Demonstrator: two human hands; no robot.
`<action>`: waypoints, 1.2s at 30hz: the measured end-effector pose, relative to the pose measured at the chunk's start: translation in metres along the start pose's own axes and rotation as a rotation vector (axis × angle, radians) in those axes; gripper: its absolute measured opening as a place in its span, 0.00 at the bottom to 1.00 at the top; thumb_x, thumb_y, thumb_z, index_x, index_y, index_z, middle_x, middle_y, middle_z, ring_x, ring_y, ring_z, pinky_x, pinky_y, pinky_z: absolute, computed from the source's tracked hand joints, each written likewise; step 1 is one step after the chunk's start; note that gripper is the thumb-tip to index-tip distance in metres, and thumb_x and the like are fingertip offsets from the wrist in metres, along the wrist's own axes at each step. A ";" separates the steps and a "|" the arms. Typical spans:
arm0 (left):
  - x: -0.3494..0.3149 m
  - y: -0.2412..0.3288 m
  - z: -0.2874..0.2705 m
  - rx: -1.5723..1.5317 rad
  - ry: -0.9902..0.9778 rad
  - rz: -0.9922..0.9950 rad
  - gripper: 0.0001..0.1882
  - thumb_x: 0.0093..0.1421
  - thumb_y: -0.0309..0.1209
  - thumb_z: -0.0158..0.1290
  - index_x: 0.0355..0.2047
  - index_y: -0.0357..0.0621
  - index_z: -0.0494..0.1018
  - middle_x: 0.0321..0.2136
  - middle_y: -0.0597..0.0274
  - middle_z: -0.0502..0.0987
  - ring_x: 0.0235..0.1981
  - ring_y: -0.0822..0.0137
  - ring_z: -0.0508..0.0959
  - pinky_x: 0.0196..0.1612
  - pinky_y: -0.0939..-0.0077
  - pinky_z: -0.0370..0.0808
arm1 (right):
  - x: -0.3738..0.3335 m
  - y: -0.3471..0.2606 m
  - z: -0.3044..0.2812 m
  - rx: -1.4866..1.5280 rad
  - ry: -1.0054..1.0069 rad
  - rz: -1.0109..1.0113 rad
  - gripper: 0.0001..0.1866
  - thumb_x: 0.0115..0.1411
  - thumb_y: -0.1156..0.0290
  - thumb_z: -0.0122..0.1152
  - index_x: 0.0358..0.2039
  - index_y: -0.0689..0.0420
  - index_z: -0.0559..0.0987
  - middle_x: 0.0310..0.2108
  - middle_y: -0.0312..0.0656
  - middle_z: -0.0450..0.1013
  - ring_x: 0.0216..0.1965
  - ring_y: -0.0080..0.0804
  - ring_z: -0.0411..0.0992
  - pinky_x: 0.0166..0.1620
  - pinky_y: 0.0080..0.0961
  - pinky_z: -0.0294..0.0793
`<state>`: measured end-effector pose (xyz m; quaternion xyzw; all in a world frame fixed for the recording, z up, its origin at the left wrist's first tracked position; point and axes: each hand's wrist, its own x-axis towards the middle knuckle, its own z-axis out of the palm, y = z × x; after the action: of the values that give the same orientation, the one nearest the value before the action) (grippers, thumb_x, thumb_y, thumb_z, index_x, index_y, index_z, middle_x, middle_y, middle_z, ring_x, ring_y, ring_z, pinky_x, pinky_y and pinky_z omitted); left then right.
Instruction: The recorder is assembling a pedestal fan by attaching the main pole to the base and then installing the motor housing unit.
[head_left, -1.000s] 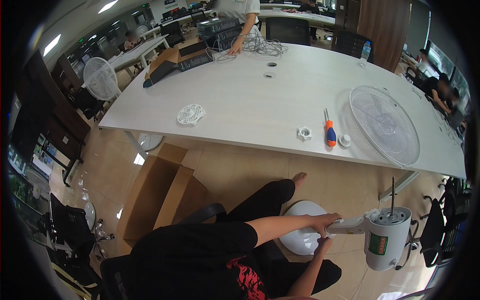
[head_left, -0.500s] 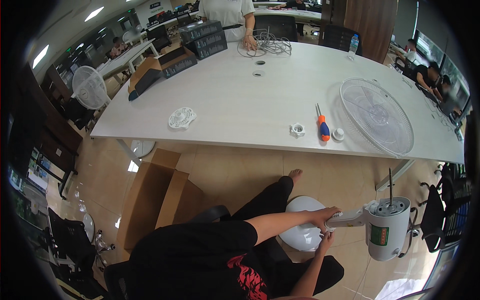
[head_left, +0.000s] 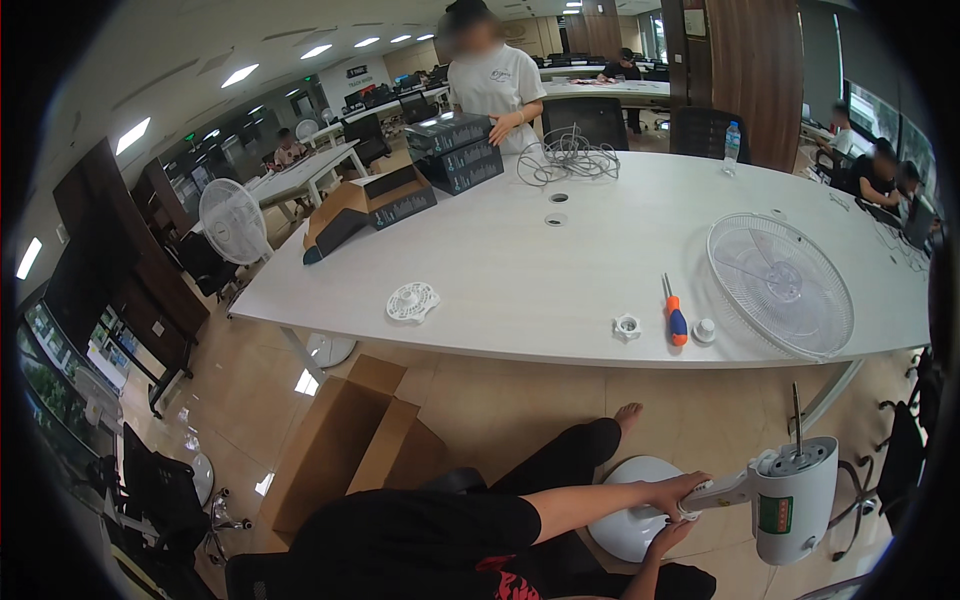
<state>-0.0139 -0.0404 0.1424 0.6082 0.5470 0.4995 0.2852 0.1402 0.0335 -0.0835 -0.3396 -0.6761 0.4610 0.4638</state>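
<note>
My left hand (head_left: pixel 682 493) is wrapped round the neck of a white fan motor housing (head_left: pixel 795 510), whose bare metal shaft (head_left: pixel 797 420) points up. Just below, my right hand (head_left: pixel 667 540) closes on the lower end of the same neck, at the joint; its fingertips are partly hidden. Beneath both hands a round white fan base (head_left: pixel 618 528) rests on the floor by my legs.
On the white table (head_left: pixel 520 290) lie a fan grille (head_left: pixel 780 285), screwdriver (head_left: pixel 677 322), white knob (head_left: pixel 704 331), white ring nut (head_left: pixel 627 327) and white plastic disc (head_left: pixel 413 302). Beyond are coiled cable (head_left: pixel 570 160) and dark boxes (head_left: pixel 460 165). A cardboard box (head_left: pixel 335 450) stands on the floor.
My view has tilted up, so the scene sits lower. Both hands keep their grip on the fan neck. Across the table, a person's hand has gone from the cable to the dark boxes.
</note>
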 end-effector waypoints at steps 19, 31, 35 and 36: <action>0.000 -0.006 0.000 0.073 -0.025 0.018 0.59 0.30 0.28 0.67 0.65 0.42 0.50 0.56 0.49 0.62 0.61 0.50 0.64 0.64 0.64 0.60 | 0.004 -0.067 -0.046 0.016 -0.215 0.277 0.21 0.72 0.66 0.43 0.60 0.64 0.68 0.48 0.48 0.71 0.35 0.28 0.71 0.34 0.23 0.74; -0.002 -0.007 0.003 0.068 -0.013 -0.010 0.63 0.30 0.33 0.71 0.66 0.42 0.47 0.58 0.47 0.60 0.61 0.47 0.63 0.64 0.62 0.60 | 0.014 -0.060 -0.021 0.242 -0.077 0.423 0.22 0.74 0.58 0.39 0.60 0.58 0.68 0.42 0.41 0.71 0.31 0.25 0.71 0.33 0.20 0.71; -0.001 -0.007 0.005 0.108 0.012 -0.015 0.63 0.31 0.36 0.71 0.66 0.42 0.47 0.59 0.47 0.60 0.61 0.48 0.63 0.64 0.61 0.60 | 0.010 -0.051 0.016 0.172 0.085 0.298 0.23 0.70 0.68 0.41 0.62 0.64 0.64 0.53 0.50 0.68 0.53 0.40 0.69 0.55 0.34 0.68; -0.001 -0.008 0.005 0.086 0.003 -0.027 0.64 0.30 0.36 0.72 0.66 0.42 0.47 0.58 0.46 0.60 0.61 0.46 0.63 0.64 0.60 0.60 | 0.006 -0.051 0.022 0.225 0.190 0.383 0.24 0.69 0.70 0.42 0.62 0.65 0.63 0.55 0.53 0.67 0.57 0.42 0.67 0.59 0.37 0.64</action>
<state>-0.0123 -0.0385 0.1333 0.6116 0.5766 0.4727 0.2647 0.1162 0.0150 -0.0370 -0.4496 -0.4970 0.5788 0.4646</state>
